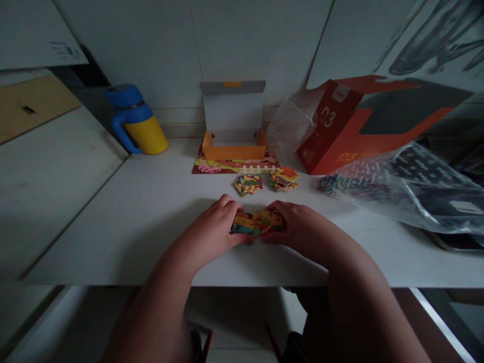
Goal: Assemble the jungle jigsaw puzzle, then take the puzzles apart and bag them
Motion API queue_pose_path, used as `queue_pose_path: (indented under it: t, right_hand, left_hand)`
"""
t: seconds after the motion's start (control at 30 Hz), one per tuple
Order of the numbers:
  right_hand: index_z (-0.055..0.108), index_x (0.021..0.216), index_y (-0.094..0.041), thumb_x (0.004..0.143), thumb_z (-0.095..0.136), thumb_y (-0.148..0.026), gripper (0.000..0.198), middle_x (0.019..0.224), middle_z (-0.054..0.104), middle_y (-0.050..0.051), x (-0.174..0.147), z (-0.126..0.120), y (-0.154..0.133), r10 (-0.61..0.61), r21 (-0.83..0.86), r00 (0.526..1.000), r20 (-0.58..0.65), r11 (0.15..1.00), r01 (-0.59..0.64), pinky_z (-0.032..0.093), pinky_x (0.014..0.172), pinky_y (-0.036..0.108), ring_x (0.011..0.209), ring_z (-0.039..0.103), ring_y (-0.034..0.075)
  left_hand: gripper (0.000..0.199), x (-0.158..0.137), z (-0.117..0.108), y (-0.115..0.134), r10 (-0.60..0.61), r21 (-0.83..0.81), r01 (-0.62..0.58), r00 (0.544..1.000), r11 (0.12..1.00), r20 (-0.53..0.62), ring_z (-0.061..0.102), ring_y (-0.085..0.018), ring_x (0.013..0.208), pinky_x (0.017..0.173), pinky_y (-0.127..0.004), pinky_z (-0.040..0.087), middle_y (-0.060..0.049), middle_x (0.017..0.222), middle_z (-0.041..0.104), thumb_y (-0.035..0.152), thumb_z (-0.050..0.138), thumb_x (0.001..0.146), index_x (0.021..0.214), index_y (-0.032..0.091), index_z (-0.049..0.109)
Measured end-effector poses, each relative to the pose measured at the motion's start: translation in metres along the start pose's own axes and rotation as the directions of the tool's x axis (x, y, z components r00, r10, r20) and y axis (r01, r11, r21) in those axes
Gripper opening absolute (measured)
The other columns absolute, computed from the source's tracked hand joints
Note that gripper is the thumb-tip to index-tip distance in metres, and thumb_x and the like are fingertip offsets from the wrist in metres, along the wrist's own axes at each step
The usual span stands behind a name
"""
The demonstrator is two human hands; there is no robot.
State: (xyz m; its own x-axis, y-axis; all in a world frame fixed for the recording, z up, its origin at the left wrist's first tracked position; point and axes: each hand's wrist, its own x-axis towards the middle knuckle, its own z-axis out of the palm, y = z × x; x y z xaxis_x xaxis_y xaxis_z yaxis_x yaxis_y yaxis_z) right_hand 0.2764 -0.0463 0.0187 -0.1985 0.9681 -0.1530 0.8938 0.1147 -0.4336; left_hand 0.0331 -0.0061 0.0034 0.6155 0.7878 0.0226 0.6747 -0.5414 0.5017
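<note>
My left hand (218, 224) is closed around some colourful printed jigsaw puzzle pieces (245, 223), thumb on the near side and fingers on the far side. From the other side my right hand (295, 225) grips more puzzle pieces (271, 221), which meet or overlap the left ones; exactly how they join cannot be made out. Both hands are low over the white table near its front edge. Just beyond them lie two small piles of puzzle pieces, a left pile (248, 185) and a right pile (284, 179).
An orange box (234, 152) with its lid up stands on a printed sheet (207, 167) by the wall. A blue and yellow jug (145, 132) is at back left. To the right are a red box (333, 126) and a clear plastic bag (401, 186) on the table (113, 217).
</note>
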Motion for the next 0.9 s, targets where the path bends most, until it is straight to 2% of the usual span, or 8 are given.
queue_pose_path:
  t: [0.1,0.2,0.37,0.57,0.67,0.77,0.9]
  right_hand:
    - [0.071,0.112,-0.018,0.082,0.086,-0.042,0.041,0.112,0.072,0.013,0.001,0.006,-0.002,-0.034,-0.058,0.998,-0.059,0.998,0.031,0.052,0.084,0.04,0.096,0.07,0.029]
    - [0.066,0.11,-0.019,0.082,0.086,-0.043,0.041,0.112,0.071,0.013,0.0,0.008,-0.004,-0.043,-0.051,0.995,-0.092,0.998,0.038,0.051,0.082,0.038,0.096,0.069,0.028]
    - [0.059,0.112,-0.021,0.091,0.077,-0.035,0.031,0.098,0.075,0.008,-0.002,0.004,-0.005,0.038,0.016,0.998,-0.059,0.999,-0.037,0.043,0.068,0.033,0.082,0.068,0.025]
    - [0.059,0.114,-0.022,0.092,0.075,-0.043,0.034,0.097,0.075,0.008,-0.004,-0.007,0.0,0.111,0.061,0.986,-0.127,0.993,-0.104,0.044,0.069,0.033,0.08,0.067,0.024]
    - [0.061,0.113,-0.024,0.091,0.076,-0.041,0.032,0.094,0.075,0.004,-0.006,-0.008,-0.007,0.048,0.159,0.997,-0.063,0.987,-0.037,0.045,0.067,0.031,0.077,0.067,0.021]
    - [0.063,0.112,-0.025,0.089,0.076,-0.037,0.029,0.093,0.076,0.003,-0.005,0.004,-0.024,-0.048,0.211,0.999,-0.016,0.976,0.051,0.045,0.066,0.03,0.078,0.068,0.021]
    - [0.065,0.111,-0.021,0.088,0.08,-0.034,0.03,0.105,0.073,0.009,0.001,0.03,-0.048,-0.108,0.101,0.99,-0.088,0.988,0.117,0.051,0.078,0.036,0.092,0.069,0.025]
  left_hand:
    - [0.048,0.0,0.0,-0.001,-0.024,-0.033,0.024,1.0,0.999,0.012,0.064,-0.028,0.119,0.103,-0.04,0.054,-0.007,0.126,0.061,0.045,0.088,0.082,0.114,0.022,0.061]
    - [0.05,0.0,0.0,-0.002,-0.049,-0.067,0.05,0.999,0.997,0.011,0.065,-0.027,0.115,0.098,-0.04,0.054,-0.006,0.122,0.063,0.047,0.092,0.077,0.109,0.023,0.061]
    - [0.057,0.001,0.0,-0.002,-0.069,-0.095,0.07,0.998,0.993,0.008,0.065,-0.028,0.118,0.1,-0.039,0.053,-0.007,0.125,0.068,0.044,0.093,0.076,0.119,0.022,0.062]
    - [0.046,0.001,-0.001,-0.004,-0.084,-0.102,0.086,0.996,0.991,0.024,0.068,-0.028,0.11,0.094,-0.039,0.054,-0.007,0.12,0.071,0.043,0.09,0.079,0.112,0.022,0.066]
    - [0.031,-0.002,-0.006,-0.012,-0.087,-0.145,0.085,0.996,0.986,-0.005,0.07,-0.024,0.104,0.09,-0.036,0.055,-0.006,0.119,0.072,0.036,0.079,0.09,0.114,0.023,0.065]
    - [0.017,-0.003,-0.015,-0.022,-0.113,-0.173,0.105,0.993,0.979,-0.038,0.071,-0.021,0.1,0.088,-0.035,0.054,-0.005,0.116,0.074,0.031,0.061,0.101,0.116,0.025,0.066]
    - [0.022,-0.002,-0.024,-0.024,-0.122,-0.142,0.117,0.992,0.983,-0.028,0.07,-0.022,0.096,0.086,-0.035,0.051,-0.003,0.103,0.077,0.033,0.049,0.106,0.1,0.025,0.069]
